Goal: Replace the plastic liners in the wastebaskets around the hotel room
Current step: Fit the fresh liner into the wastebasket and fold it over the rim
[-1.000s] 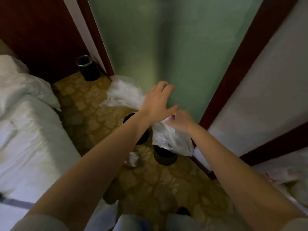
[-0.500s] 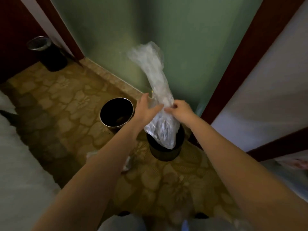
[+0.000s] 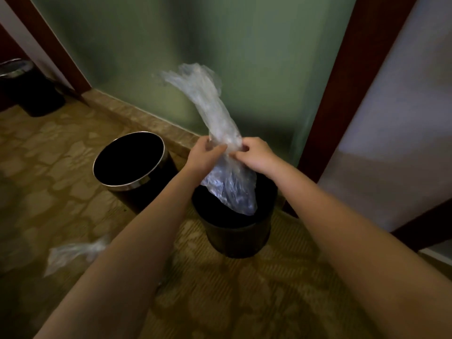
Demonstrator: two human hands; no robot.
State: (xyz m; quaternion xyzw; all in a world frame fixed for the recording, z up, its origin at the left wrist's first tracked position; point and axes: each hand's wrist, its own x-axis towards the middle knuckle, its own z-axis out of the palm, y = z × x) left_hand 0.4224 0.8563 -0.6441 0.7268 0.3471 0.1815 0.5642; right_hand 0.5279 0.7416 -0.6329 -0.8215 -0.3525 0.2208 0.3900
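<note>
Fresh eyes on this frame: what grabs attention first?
The crinkled clear plastic liner, pinched at mid-length by the left hand and right hand, its lower end dipping into the dark round wastebasket at centre. Left of it stands an unlined black wastebasket with a chrome rim, and a crumpled clear bag lies on the patterned carpet.

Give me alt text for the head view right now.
Both hands, left hand and right hand, pinch a clear plastic liner above a black wastebasket, its lower end dipping inside. A second, chrome-rimmed wastebasket stands unlined to the left on patterned carpet.
</note>
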